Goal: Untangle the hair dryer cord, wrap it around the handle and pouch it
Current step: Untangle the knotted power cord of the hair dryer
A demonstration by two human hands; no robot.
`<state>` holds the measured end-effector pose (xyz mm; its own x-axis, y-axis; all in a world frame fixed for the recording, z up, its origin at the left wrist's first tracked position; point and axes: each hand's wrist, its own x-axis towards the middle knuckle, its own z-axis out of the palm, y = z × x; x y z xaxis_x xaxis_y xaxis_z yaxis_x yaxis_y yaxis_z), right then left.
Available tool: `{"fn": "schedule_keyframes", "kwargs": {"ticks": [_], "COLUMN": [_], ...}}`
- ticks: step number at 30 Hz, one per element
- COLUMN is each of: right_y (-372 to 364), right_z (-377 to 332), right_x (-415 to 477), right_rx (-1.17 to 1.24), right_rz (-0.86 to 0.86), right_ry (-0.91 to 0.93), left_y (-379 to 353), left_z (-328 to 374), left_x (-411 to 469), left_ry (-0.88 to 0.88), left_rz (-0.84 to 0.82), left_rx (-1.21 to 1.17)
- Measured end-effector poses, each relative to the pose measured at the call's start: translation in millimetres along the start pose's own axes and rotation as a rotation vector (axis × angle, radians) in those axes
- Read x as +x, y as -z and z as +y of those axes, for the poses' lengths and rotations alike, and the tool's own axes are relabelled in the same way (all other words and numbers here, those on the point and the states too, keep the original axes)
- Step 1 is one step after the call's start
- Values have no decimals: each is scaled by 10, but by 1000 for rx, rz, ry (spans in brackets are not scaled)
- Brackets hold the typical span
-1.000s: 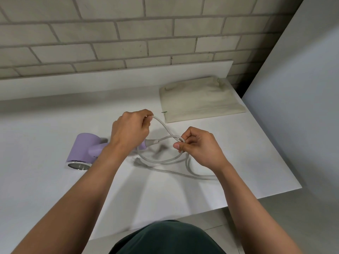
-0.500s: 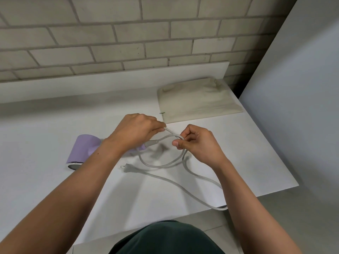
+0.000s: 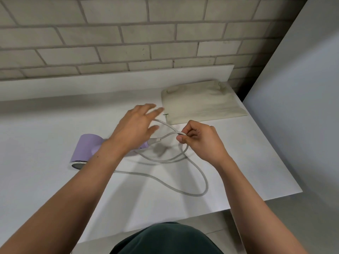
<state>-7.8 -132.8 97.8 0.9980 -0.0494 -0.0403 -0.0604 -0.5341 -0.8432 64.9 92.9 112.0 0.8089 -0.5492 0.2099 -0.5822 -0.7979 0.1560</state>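
A lilac hair dryer (image 3: 86, 150) lies on its side on the white table (image 3: 45, 143), nozzle toward me, its handle partly hidden under my left wrist. Its grey cord (image 3: 200, 173) leaves the handle end, loops under my hands and sweeps out toward the table's front edge. My right hand (image 3: 200, 140) pinches the cord loop between thumb and fingers. My left hand (image 3: 139, 125) hovers blurred above the cord with fingers spread, holding nothing. The beige cloth pouch (image 3: 200, 105) lies flat at the back right.
A brick wall with a white ledge (image 3: 110, 83) runs along the back. A grey panel (image 3: 297, 107) stands to the right of the table. The table's front edge is close to my body.
My left hand has let go of the cord and opened, moving up and back. The cord now trails in a wider loop toward the front edge. My right hand keeps its pinch.
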Motion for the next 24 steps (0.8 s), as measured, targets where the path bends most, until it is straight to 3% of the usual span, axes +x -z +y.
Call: {"fn": "schedule_keyframes", "kwargs": {"ticks": [3, 5, 10, 14, 19, 24], "right_y": [16, 17, 12, 17, 71, 156], "right_z": [7, 18, 57, 53, -17, -5], "right_x": [-12, -21, -33, -41, -36, -9], "right_rx": [23, 28, -87, 52, 381, 327], "right_rz": [-18, -8, 40, 4, -174, -200], "right_ry": [5, 2, 68, 57, -28, -45], "left_y": [2, 32, 135, 150, 71, 46], "left_z": [104, 162, -3, -218, -239, -207], "left_x": [53, 64, 71, 65, 21, 56], "left_ry": [-263, -274, -9, 191, 245, 310], "left_rz": [-44, 2, 96, 160, 161, 145], "left_rx": [36, 90, 100, 24, -22, -20]}}
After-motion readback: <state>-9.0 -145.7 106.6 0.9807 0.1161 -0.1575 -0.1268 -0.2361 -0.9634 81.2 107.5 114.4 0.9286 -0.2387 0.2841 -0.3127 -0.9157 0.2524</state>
